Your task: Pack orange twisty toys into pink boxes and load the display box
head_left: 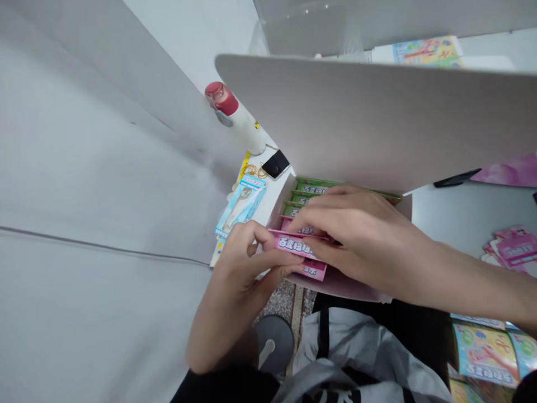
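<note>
Left hand (241, 263) pinching left end of pink packet (293, 245), thumb and fingers closed on it. Packet sits upright at near end of box (335, 282), centre of scene. Right hand (361, 235) lies over same row, fingers nearly flat, tips on packets; can't tell if gripping. Green packets (308, 187) behind, farther in. White bottle (235, 115) far left.

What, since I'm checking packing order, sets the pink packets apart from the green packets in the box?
The pink packets sit at the near end of the box, the green packets at the far end under the raised lid. The left hand pinches a pink packet and the right hand rests on them; no hand grips the green packets. Both kinds stand on edge in one row.
</note>
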The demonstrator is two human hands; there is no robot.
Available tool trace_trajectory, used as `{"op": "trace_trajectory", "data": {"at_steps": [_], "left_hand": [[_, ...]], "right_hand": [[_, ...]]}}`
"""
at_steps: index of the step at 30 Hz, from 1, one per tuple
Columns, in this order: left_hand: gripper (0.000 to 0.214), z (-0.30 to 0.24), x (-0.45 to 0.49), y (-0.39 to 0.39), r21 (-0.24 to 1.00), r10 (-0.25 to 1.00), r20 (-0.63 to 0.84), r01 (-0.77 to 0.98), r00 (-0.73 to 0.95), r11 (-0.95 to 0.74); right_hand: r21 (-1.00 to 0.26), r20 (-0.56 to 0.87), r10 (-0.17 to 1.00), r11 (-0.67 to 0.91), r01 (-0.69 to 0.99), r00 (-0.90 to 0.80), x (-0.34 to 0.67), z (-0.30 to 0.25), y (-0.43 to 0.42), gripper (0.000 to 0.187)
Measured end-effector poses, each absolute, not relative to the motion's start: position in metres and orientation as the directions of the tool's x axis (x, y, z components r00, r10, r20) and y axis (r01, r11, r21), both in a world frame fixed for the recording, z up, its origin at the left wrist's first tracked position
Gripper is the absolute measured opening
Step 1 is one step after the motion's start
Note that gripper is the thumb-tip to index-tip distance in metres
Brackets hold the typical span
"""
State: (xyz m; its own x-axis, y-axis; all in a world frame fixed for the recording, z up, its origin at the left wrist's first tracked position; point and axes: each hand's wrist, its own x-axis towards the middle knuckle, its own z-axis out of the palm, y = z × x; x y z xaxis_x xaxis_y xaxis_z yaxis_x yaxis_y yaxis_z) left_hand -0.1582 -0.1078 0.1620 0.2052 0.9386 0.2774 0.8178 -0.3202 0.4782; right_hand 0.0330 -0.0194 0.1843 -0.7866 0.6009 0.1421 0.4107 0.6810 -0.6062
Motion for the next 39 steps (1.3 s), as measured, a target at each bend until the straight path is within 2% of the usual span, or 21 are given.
{"op": "trace_trajectory", "data": {"at_steps": [3, 8, 11, 18, 22, 28, 30, 32, 33, 34, 36, 37, 38, 39], "left_hand": [[0.017, 0.158, -0.155, -0.11, 0.491, 0.933, 0.322, 0.814, 0.16, -0.309], [0.02, 0.152, -0.151, -0.111, 0.48, 0.919, 0.372, 0.82, 0.133, -0.313], [0.019, 0.148, -0.15, -0.111, 0.469, 0.903, 0.41, 0.819, 0.131, -0.331], [0.019, 0.141, -0.146, -0.111, 0.482, 0.899, 0.432, 0.825, 0.07, -0.296], [0.018, 0.138, -0.143, -0.112, 0.513, 0.898, 0.44, 0.819, 0.006, -0.257], [0.019, 0.149, -0.138, -0.132, 0.556, 0.92, 0.385, 0.776, 0.077, -0.298], [0.018, 0.15, -0.134, -0.141, 0.622, 0.913, 0.347, 0.677, 0.212, -0.394], [0.015, 0.141, -0.127, -0.146, 0.696, 0.857, 0.391, 0.502, 0.335, -0.514], [0.019, 0.131, -0.122, -0.146, 0.706, 0.825, 0.464, 0.428, 0.322, -0.564], [0.024, 0.119, -0.117, -0.145, 0.672, 0.773, 0.604, 0.398, 0.194, -0.624], [0.051, 0.086, -0.105, -0.138, 0.532, 0.553, 0.824, 0.51, -0.127, -0.676], [0.062, 0.068, -0.1, -0.134, 0.464, 0.416, 0.879, 0.613, -0.232, -0.639], [0.075, 0.049, -0.094, -0.13, 0.433, 0.348, 0.897, 0.704, -0.273, -0.562], [0.089, 0.032, -0.09, -0.128, 0.47, 0.415, 0.865, 0.748, -0.283, -0.469]], "right_hand": [[-0.531, 0.152, 0.557, 0.743, 0.408, -0.817, 0.032, 0.188, -0.018, 0.007], [-0.374, 0.055, 0.555, 0.782, 0.499, -0.83, 0.029, 0.187, -0.018, 0.008], [-0.35, 0.061, 0.513, 0.814, 0.463, -0.856, 0.027, 0.185, -0.018, 0.008], [-0.202, -0.164, 0.509, 0.821, 0.534, -0.845, 0.023, 0.2, -0.027, 0.039], [-0.205, -0.159, 0.514, 0.818, 0.537, -0.843, 0.026, 0.198, -0.03, 0.049], [-0.292, -0.069, 0.477, 0.83, 0.475, -0.876, 0.046, 0.193, -0.021, 0.021], [-0.29, -0.028, 0.474, 0.839, 0.461, -0.88, 0.057, 0.191, -0.016, 0.011], [-0.285, -0.014, 0.489, 0.834, 0.472, -0.872, 0.069, 0.188, -0.011, 0.004], [-0.282, -0.01, 0.501, 0.829, 0.483, -0.865, 0.074, 0.187, -0.009, 0.004], [-0.277, -0.007, 0.515, 0.823, 0.496, -0.857, 0.08, 0.186, -0.008, 0.007], [-0.262, -0.002, 0.533, 0.816, 0.515, -0.846, 0.088, 0.184, -0.008, 0.013], [-0.254, -0.005, 0.532, 0.819, 0.515, -0.847, 0.091, 0.184, -0.009, 0.014], [-0.246, -0.014, 0.523, 0.824, 0.51, -0.852, 0.094, 0.184, -0.01, 0.015], [-0.241, -0.036, 0.508, 0.831, 0.501, -0.86, 0.095, 0.184, -0.011, 0.015]]}}
